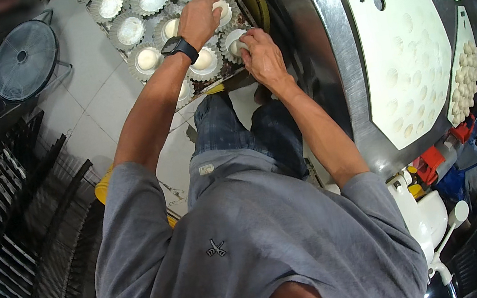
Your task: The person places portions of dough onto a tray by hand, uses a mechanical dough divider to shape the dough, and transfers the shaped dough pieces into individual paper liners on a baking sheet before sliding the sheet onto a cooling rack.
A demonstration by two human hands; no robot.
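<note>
A tray (127,53) in front of me carries several fluted metal tins, each dusted white inside. Pale dough balls lie in some of them, such as this dough ball (147,59) at the left and another dough ball (202,60) nearer me. My left hand (201,20), with a dark watch at the wrist, curls its fingers onto a dough ball (222,9) in a tin at the right side. Just nearer, my right hand (265,57) closes its fingertips on a dough ball (237,47) inside the corner tin. Its fingers partly cover that ball.
On the steel table (329,30) at my right lies a white board (403,56) with round dents. Beyond it, a narrower board (465,75) holds several dough balls. A round fan (22,58) stands at the far left, above dark slatted racks (6,227). A white machine (424,217) is at the lower right.
</note>
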